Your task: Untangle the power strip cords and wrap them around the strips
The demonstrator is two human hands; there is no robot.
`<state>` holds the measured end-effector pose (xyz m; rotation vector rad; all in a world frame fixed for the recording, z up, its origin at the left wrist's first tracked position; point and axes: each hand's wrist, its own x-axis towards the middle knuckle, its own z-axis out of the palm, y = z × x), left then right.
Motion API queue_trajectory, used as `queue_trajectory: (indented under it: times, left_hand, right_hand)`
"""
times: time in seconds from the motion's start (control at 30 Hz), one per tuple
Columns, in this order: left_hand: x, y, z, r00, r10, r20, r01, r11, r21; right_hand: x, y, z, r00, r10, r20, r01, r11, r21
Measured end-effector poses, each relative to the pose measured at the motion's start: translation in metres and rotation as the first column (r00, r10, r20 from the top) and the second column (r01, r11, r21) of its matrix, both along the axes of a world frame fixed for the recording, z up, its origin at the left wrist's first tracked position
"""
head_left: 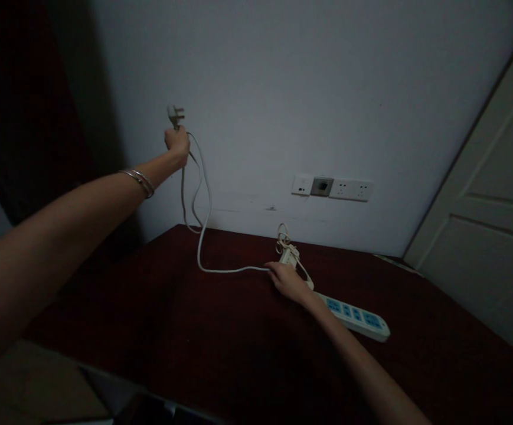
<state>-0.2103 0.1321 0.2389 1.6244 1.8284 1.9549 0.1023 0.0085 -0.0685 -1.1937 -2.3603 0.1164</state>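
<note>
My left hand [177,145] is raised against the wall side, closed around a white power cord [209,200] just below its plug [175,113], whose metal prongs point right. Loops of the cord hang from this fist down to the table. Low over the table, my right hand [288,281] pinches the same cord where it runs level from the left. A white power strip [357,317] with blue socket faces lies partly behind my right forearm. Just beyond my right fingers sits a smaller white strip [290,256] with its cord bundled around it.
The dark red table [221,319] meets a pale wall [247,106] at the back. Wall sockets [349,190] and a grey outlet plate [322,186] are set above the tabletop. A panelled door [495,200] stands at the right.
</note>
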Motion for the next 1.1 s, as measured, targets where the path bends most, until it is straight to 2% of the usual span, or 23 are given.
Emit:
queue_trajectory:
  times: [0.1, 0.2, 0.27, 0.37, 0.53, 0.67, 0.8, 0.93, 1.1]
  left_hand:
    - [0.019, -0.002, -0.019, 0.992, -0.038, 0.122, 0.034, 0.999, 0.029]
    - [0.034, -0.005, -0.039, 0.987, -0.093, 0.135, 0.088, 0.995, 0.039]
    - [0.042, -0.008, -0.048, 0.984, -0.122, 0.131, 0.117, 0.992, 0.049]
    - [0.052, -0.016, -0.053, 0.980, -0.167, 0.104, 0.161, 0.985, 0.064]
    - [0.064, -0.036, -0.054, 0.960, -0.245, -0.136, 0.250, 0.968, 0.016]
    - [0.071, -0.052, -0.065, 0.902, -0.290, -0.320, 0.281, 0.957, -0.075]
    - [0.078, -0.064, -0.082, 0.829, -0.356, -0.432, 0.316, 0.934, -0.164]
    - [0.088, -0.078, -0.100, 0.759, -0.430, -0.488, 0.315, 0.900, -0.301]
    - [0.095, -0.085, -0.122, 0.685, -0.533, -0.497, 0.319, 0.833, -0.453]
  right_hand:
    - [-0.010, -0.005, -0.003, 1.000, -0.016, 0.005, 0.016, 0.998, 0.058]
    - [-0.014, -0.007, -0.004, 0.999, -0.035, -0.021, 0.038, 0.990, 0.139]
    - [-0.011, -0.008, 0.001, 0.996, -0.036, -0.080, 0.051, 0.980, 0.194]
    - [0.000, -0.010, 0.016, 0.973, -0.028, -0.227, 0.081, 0.970, 0.228]
    - [0.025, -0.015, 0.052, 0.894, -0.080, -0.440, 0.153, 0.979, 0.134]
    - [0.041, -0.024, 0.068, 0.828, -0.073, -0.556, 0.103, 0.994, 0.023]
    - [0.049, -0.039, 0.072, 0.771, -0.094, -0.630, 0.088, 0.995, -0.041]
    - [0.050, -0.052, 0.067, 0.712, -0.135, -0.689, 0.031, 0.986, -0.161]
    - [0.047, -0.064, 0.061, 0.712, -0.127, -0.691, -0.040, 0.975, -0.221]
